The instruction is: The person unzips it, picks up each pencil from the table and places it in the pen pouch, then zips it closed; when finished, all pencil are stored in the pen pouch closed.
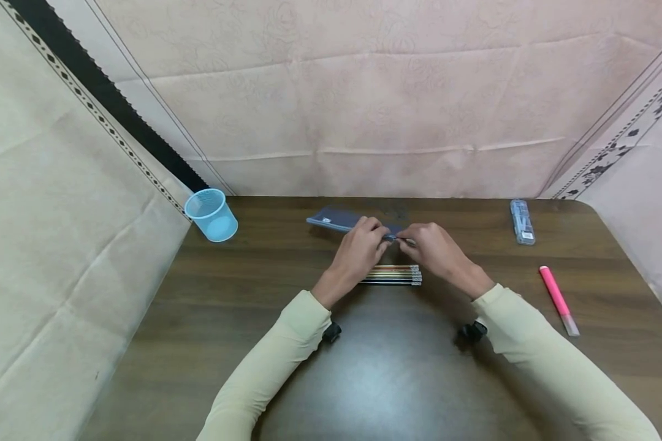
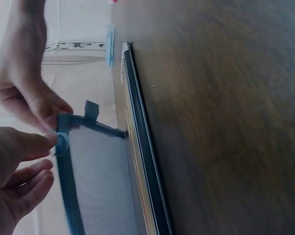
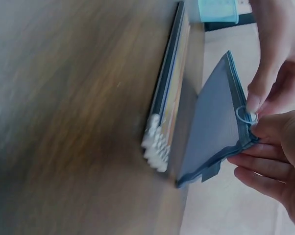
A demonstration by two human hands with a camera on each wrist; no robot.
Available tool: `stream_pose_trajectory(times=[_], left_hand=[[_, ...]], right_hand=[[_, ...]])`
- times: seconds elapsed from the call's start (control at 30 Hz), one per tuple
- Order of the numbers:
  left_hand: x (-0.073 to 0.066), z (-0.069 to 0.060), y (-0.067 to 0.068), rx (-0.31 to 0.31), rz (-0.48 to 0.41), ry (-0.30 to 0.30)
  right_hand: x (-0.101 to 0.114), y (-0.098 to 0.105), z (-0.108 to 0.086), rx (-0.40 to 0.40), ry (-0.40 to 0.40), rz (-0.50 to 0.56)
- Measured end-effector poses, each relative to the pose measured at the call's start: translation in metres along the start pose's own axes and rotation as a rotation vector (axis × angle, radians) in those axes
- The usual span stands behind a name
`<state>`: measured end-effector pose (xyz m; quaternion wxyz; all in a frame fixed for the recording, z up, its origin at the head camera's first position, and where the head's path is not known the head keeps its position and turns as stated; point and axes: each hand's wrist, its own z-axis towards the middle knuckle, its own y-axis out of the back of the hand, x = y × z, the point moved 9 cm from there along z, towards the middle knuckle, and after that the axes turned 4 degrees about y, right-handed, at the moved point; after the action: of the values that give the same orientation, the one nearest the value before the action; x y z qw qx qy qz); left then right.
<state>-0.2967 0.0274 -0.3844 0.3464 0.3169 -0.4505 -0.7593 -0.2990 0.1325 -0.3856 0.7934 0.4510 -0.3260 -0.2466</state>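
A blue mesh zip pouch [image 1: 336,219] is held up off the table behind a row of pencils [image 1: 393,275]. My left hand [image 1: 360,250] pinches the pouch's edge near its ring-shaped zip pull [image 3: 244,115]. Right beside it, my right hand [image 1: 434,250] grips the pouch's corner between thumb and fingers. In the right wrist view the pouch [image 3: 211,117] hangs from both hands, with a small tab on its side edge. The pencils [image 3: 168,93] lie together on the table, their white ends level. Whether the zip is open, I cannot tell.
A light blue cup [image 1: 212,215] stands tilted in view at the table's back left. At the back right lies a blue case [image 1: 522,222], and nearer on the right a pink marker [image 1: 558,300]. Patterned cloth hangs behind the brown table [image 1: 226,318].
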Motion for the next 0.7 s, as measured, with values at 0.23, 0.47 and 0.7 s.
stream_pose_trajectory(times=[0.23, 0.47, 0.7], left_hand=[[-0.001, 0.0, 0.003, -0.034, -0.027, -0.02], [0.003, 0.0, 0.005, 0.002, -0.116, 0.064], [0.009, -0.003, 0.008, 0.019, -0.191, 0.128]], right_hand=[[0.01, 0.005, -0.001, -0.007, 0.016, 0.012], [0.012, 0.003, -0.008, -0.101, 0.085, 0.056], [0.01, 0.005, -0.013, -0.201, 0.112, 0.081]])
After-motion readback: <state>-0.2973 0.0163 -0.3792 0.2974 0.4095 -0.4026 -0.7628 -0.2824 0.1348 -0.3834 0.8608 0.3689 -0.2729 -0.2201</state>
